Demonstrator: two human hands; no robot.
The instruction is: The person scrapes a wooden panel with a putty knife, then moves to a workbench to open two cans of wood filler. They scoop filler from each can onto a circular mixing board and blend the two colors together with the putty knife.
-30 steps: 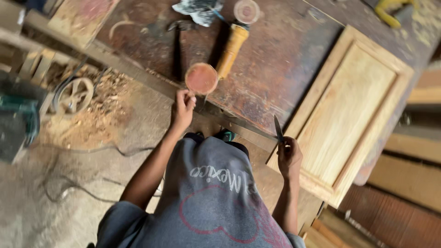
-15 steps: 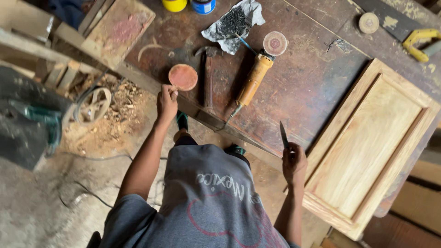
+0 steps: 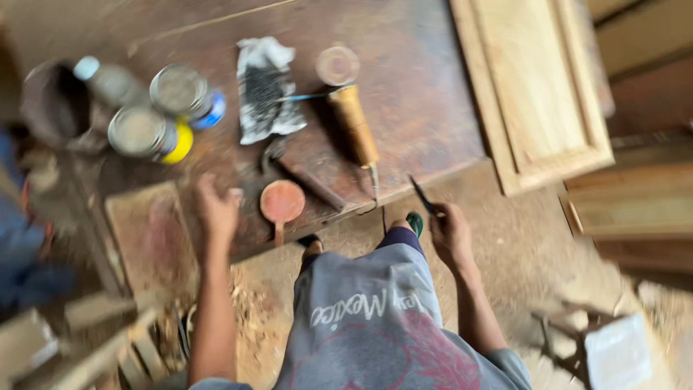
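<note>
My left hand (image 3: 215, 206) hovers with fingers apart over the front edge of a dark brown workbench (image 3: 404, 115), just left of a round reddish sanding disc (image 3: 281, 202). My right hand (image 3: 449, 232) is shut on a thin dark blade-like tool (image 3: 421, 195) whose tip points up toward the bench edge. A power tool with a tan wooden-coloured handle (image 3: 354, 126) lies on the bench beyond the disc. A hammer (image 3: 303, 177) lies between the disc and the handle. The view is blurred.
A pale wooden door panel (image 3: 538, 87) lies at the bench's right end. Two cans (image 3: 166, 115), a bottle (image 3: 108, 79) and a dark pot (image 3: 54, 101) stand at the left. A crumpled rag (image 3: 263, 90) lies mid-bench. Wood scraps and shavings (image 3: 245, 318) cover the floor.
The view has swung round, so the bench now fills the top of the frame. My left hand has come off the sanding disc and opened; my right hand still holds the blade.
</note>
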